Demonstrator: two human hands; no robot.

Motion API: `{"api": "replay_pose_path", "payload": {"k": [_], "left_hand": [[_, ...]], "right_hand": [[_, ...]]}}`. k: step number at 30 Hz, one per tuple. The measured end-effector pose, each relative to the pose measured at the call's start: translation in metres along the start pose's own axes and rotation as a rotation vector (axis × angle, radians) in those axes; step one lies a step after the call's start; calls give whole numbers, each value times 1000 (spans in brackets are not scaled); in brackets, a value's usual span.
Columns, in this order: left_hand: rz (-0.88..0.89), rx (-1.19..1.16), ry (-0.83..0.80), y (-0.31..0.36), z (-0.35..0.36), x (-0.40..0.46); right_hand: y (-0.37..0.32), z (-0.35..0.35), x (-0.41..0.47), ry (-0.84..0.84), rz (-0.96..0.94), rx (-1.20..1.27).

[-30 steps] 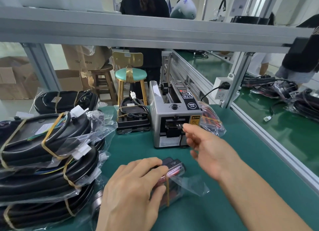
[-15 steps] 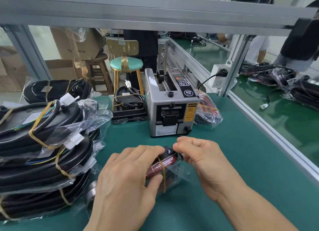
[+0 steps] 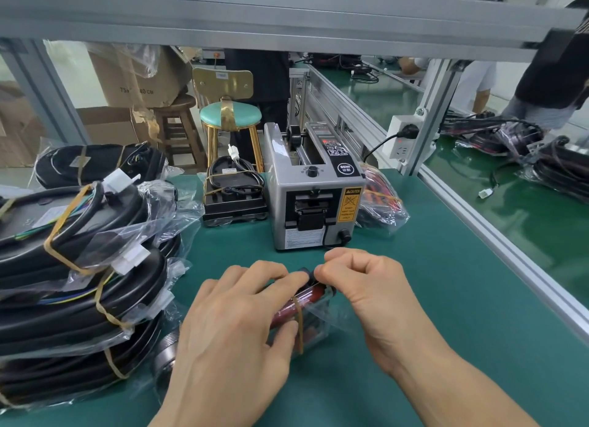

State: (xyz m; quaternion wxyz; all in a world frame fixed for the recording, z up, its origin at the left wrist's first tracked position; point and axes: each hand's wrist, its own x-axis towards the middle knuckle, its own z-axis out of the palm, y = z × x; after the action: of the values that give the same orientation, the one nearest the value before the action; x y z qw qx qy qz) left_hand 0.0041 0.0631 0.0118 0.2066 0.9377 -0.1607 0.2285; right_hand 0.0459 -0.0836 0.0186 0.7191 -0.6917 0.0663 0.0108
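table (image 3: 430,292): green | tape dispenser (image 3: 314,210): grey, yellow caution label | cable bundle (image 3: 298,310): red, tan rubber band | stool (image 3: 230,114): teal seat, gold legs

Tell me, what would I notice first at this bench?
Two bare hands fill the foreground: the left hand grips a bagged red bundle, and the right hand pinches its far end. Just behind stands a grey tape dispenser on the green table, with bagged black cable coils stacked at the left.
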Motion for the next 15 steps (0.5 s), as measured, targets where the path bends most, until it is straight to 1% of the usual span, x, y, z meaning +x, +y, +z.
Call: {"api": "replay_pose_path", "payload": {"k": [15], "left_hand": [[8, 46, 24, 6, 5, 4]], "right_hand": [[3, -1, 2, 14, -145, -198]]}}
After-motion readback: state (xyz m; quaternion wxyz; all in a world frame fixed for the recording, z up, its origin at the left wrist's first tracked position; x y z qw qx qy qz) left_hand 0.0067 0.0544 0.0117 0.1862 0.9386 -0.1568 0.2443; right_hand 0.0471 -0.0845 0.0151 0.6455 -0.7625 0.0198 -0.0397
